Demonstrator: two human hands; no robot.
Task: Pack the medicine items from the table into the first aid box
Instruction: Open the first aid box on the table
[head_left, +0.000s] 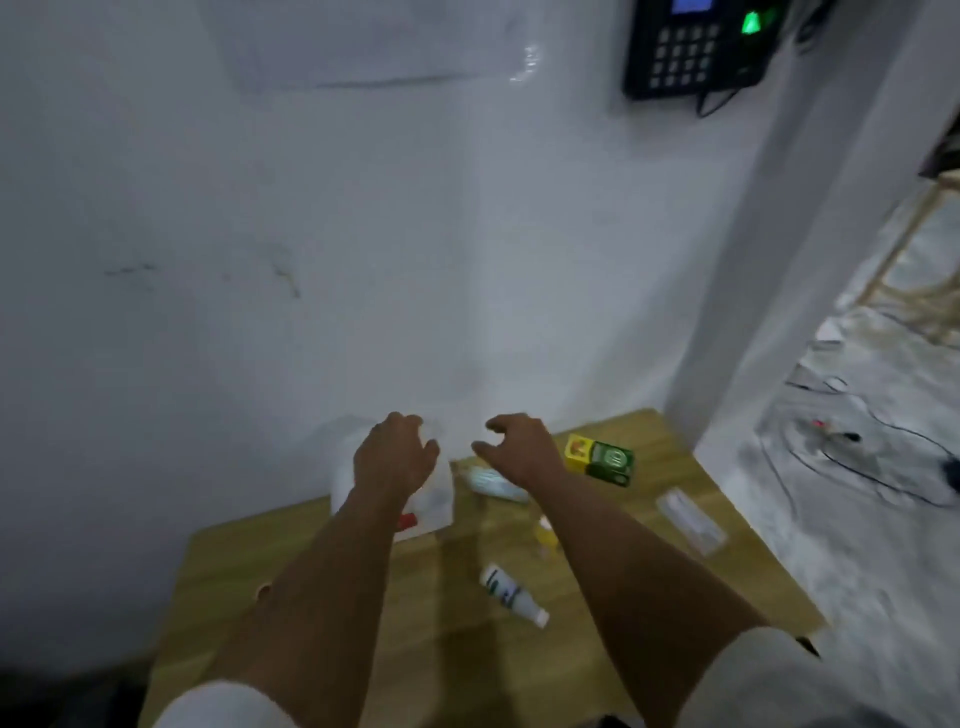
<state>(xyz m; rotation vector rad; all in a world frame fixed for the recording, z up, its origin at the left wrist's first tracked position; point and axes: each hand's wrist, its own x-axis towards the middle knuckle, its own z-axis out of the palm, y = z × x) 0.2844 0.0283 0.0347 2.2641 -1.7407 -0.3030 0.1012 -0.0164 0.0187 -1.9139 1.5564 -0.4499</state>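
Note:
A white first aid box (431, 493) with a red mark stands at the back of the wooden table (270, 561), against the wall. My left hand (395, 454) rests on top of it, fingers curled over its upper edge. My right hand (519, 449) hovers just right of the box with fingers apart and nothing in it. Under it lies a pale blue-white packet (493, 483). A green and yellow carton (600, 460) lies further right. A small yellow bottle (545, 532), a white bottle (511, 595) on its side and a clear flat packet (688, 514) lie nearer to me.
A white wall runs right behind the table, with a black keypad device (696, 47) high up. The table's right edge drops to a marbled floor with cables (857, 452). A wall corner stands at the back right.

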